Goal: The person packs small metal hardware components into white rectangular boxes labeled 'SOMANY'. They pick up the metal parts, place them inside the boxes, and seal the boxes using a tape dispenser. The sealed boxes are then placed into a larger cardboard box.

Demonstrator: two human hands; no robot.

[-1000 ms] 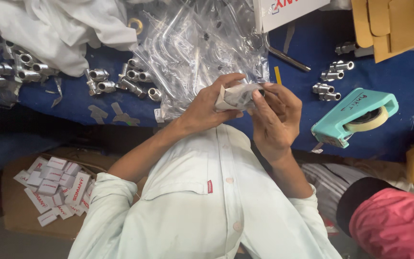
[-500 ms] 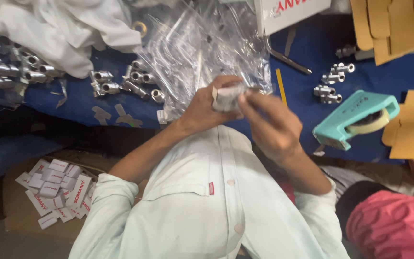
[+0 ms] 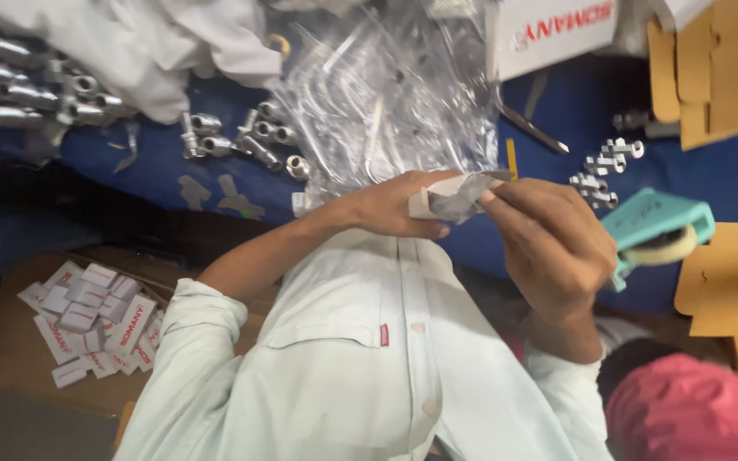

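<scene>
Moved: our right hand (image 3: 557,248) has shifted lower since the earlier frame.
Hands: left hand (image 3: 399,205) closed around the small box (image 3: 437,192); right pinches its wrapper (image 3: 463,198).
Place: above the bench's (image 3: 728,179) near edge.
Advice: we keep the box steady and push straight.

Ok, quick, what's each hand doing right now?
Left hand: closed on the small white box.
Right hand: closed, pinching the grey wrapped piece at the box mouth.

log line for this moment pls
left hand: grip on small box | right hand: pinching bagged part into box | table: tape dispenser
</scene>
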